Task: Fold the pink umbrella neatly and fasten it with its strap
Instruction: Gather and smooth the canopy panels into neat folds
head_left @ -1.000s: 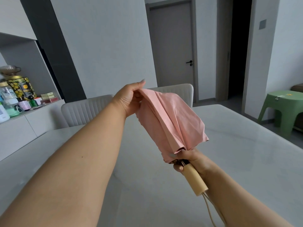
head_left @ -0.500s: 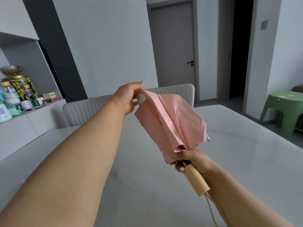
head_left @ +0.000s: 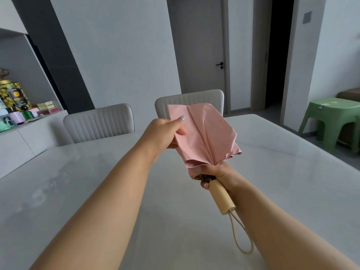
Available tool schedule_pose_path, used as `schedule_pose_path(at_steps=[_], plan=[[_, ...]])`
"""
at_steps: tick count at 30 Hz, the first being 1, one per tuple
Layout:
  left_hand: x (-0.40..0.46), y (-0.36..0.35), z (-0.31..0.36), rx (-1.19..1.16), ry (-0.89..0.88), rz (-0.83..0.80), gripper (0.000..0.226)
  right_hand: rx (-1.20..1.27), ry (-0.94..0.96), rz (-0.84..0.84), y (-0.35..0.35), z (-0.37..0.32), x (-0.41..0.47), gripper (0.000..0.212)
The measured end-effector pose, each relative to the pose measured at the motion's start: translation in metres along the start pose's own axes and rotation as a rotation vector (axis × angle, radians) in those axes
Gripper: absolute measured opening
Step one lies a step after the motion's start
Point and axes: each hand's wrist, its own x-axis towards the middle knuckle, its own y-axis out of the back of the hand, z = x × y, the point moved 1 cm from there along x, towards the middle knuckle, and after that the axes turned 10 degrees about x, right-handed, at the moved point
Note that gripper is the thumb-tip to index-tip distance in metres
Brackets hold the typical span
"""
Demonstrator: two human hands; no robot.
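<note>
The pink umbrella (head_left: 210,137) is collapsed and held up over the table, its canopy loose and fanned into flat pleats. My right hand (head_left: 216,172) grips the bunched lower edge of the canopy just above the pale wooden handle (head_left: 222,197). A beige cord loop (head_left: 241,236) hangs from the handle's end. My left hand (head_left: 165,135) pinches one pleat at the canopy's left side, thumb on top of the fabric. The fastening strap is not visible.
The pale marble table (head_left: 97,182) lies under both arms. Two grey chairs (head_left: 99,123) stand at its far edge. A green plastic stool (head_left: 333,121) is at the right. A shelf at the left holds tins and bottles (head_left: 13,106).
My left hand has come down from the canopy's top tip to a pleat on its left side and now pinches it flat. My right hand keeps its grip above the handle.
</note>
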Motion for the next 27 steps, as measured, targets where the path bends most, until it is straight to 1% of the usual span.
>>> schedule_pose_path(at_steps=[1, 2, 4, 5, 6, 7, 9, 11, 14, 15, 17, 18, 20, 22, 24, 27], plan=[[0.000, 0.000, -0.004, -0.077, 0.030, 0.017, 0.034, 0.026, 0.001, -0.010, 0.000, 0.000, 0.000, 0.049], [-0.001, -0.001, -0.008, -0.140, 0.046, 0.030, 0.030, 0.061, 0.005, -0.014, 0.001, 0.001, 0.002, 0.063], [-0.005, -0.006, -0.015, -0.206, 0.040, 0.039, 0.021, 0.138, -0.006, -0.014, 0.001, 0.002, 0.005, 0.099], [-0.008, -0.009, -0.019, -0.210, 0.028, 0.039, 0.018, 0.190, -0.024, -0.009, 0.003, 0.003, 0.007, 0.110], [-0.011, -0.013, -0.022, -0.203, 0.012, 0.039, 0.020, 0.252, -0.047, 0.002, 0.005, 0.004, 0.008, 0.115], [-0.014, -0.017, -0.024, -0.196, -0.004, 0.036, 0.027, 0.315, -0.074, 0.010, 0.006, 0.004, 0.009, 0.115], [-0.018, -0.023, -0.029, -0.207, -0.034, 0.022, 0.045, 0.392, -0.097, 0.008, 0.006, 0.003, 0.008, 0.107], [-0.021, -0.026, -0.033, -0.265, -0.054, -0.016, 0.058, 0.428, -0.098, 0.006, 0.004, 0.001, 0.006, 0.093], [-0.023, -0.028, -0.043, -0.363, -0.057, -0.077, 0.067, 0.447, -0.106, 0.036, 0.002, -0.001, 0.005, 0.077], [-0.024, -0.029, -0.047, -0.379, -0.057, -0.089, 0.067, 0.425, -0.103, 0.055, 0.002, -0.001, 0.004, 0.069], [-0.026, -0.032, -0.053, -0.382, -0.055, -0.098, 0.068, 0.339, -0.065, 0.096, 0.002, -0.001, 0.004, 0.048], [-0.026, -0.032, -0.055, -0.380, -0.055, -0.096, 0.067, 0.281, -0.033, 0.107, 0.002, -0.001, 0.004, 0.042], [-0.019, -0.027, -0.053, -0.386, -0.053, -0.074, 0.062, 0.183, 0.027, 0.113, 0.003, -0.001, 0.003, 0.038], [-0.007, -0.018, -0.044, -0.397, -0.049, -0.024, 0.051, 0.115, 0.054, 0.107, 0.002, -0.002, 0.000, 0.037], [0.010, -0.008, -0.031, -0.351, -0.056, 0.032, 0.041, 0.053, 0.057, 0.082, 0.000, -0.004, -0.002, 0.034], [0.034, -0.001, -0.019, -0.246, -0.057, 0.093, 0.035, 0.021, 0.049, 0.045, -0.004, -0.002, -0.003, 0.031]])
